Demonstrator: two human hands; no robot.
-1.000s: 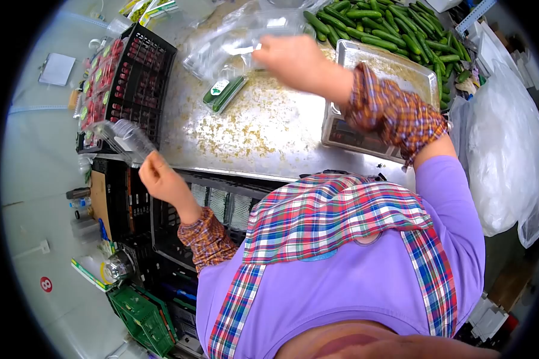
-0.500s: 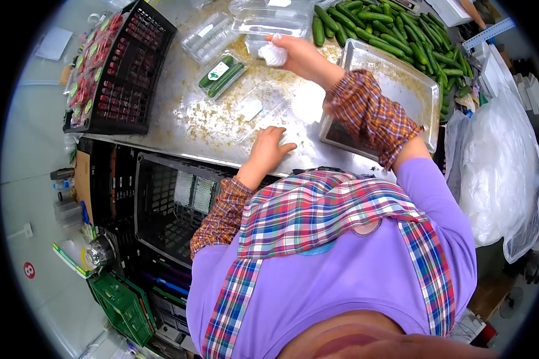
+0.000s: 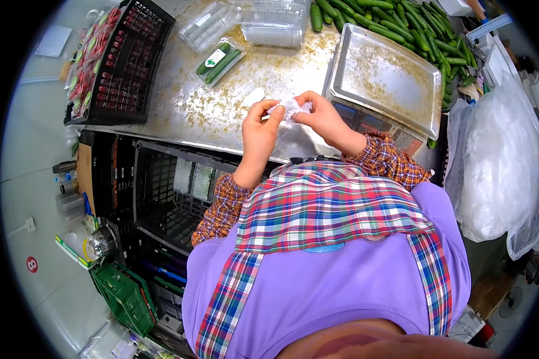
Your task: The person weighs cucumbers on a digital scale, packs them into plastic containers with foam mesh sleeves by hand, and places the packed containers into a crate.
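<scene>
A crumpled white wad, like tissue or cloth point(image 3: 293, 108), is pinched between both hands just above the steel table. My left hand point(image 3: 261, 133) holds its left side, thumb and fingers closed. On the other side, my right hand point(image 3: 327, 121) grips it with thumb and forefinger. A white label-like patch point(image 3: 254, 96) shows beside the left fingertips; clear plastic around it is hard to make out. Farther back lies a labelled clear pack of cucumbers point(image 3: 220, 61), and behind it are clear plastic containers point(image 3: 272, 36).
A metal tray point(image 3: 389, 81) rests on a scale-like box to the right, before a heap of cucumbers point(image 3: 395, 24). At the left stands a black crate point(image 3: 129, 72) of red produce packs. Below the table edge is another black crate point(image 3: 161, 221). Plastic bags point(image 3: 500, 161) hang right.
My right hand has come back from the containers toward me with the white wad. My left hand, open on the table before, has risen and closed on the wad too.
</scene>
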